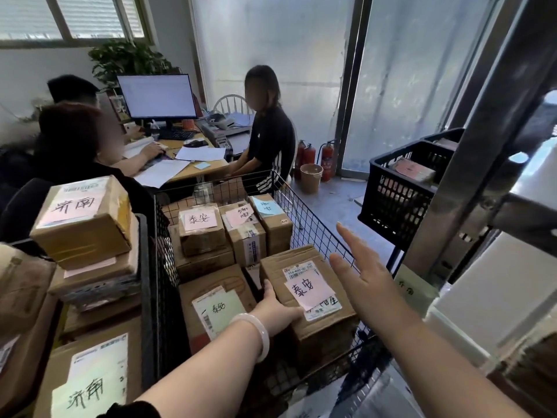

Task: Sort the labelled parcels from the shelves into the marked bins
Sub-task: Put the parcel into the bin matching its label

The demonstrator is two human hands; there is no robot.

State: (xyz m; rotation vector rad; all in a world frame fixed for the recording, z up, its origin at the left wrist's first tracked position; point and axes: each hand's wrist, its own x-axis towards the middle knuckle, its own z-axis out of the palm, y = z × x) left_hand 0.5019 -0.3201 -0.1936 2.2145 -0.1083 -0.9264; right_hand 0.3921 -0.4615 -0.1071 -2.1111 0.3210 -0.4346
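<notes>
The left hand (pixel 278 309) grips the cardboard parcel (pixel 313 297) marked 泰安 at its 8 o'clock edge, fingers (pixel 268 289) clamped round that side. The parcel lies in the wire basket (pixel 301 218), at its 5 o'clock corner, among other labelled parcels (pixel 202 230). The right hand (pixel 361 273) hovers at the parcel's 2 o'clock, fingers straight, spread apart.

A wire bin (pixel 313 233) is set in the middle, with boxes (pixel 205 233) packed inside it. At its near right corner a labelled parcel (pixel 304 297) is placed, gripped on its left side by the left hand (pixel 277 309); the right hand (pixel 361 267) is held to its right, over the bin's wall. A stack of parcels (pixel 84 224) is piled to the left. A crate (pixel 391 203) is set farther right, and a tabletop (pixel 199 171) with a monitor (pixel 156 96) behind.
</notes>
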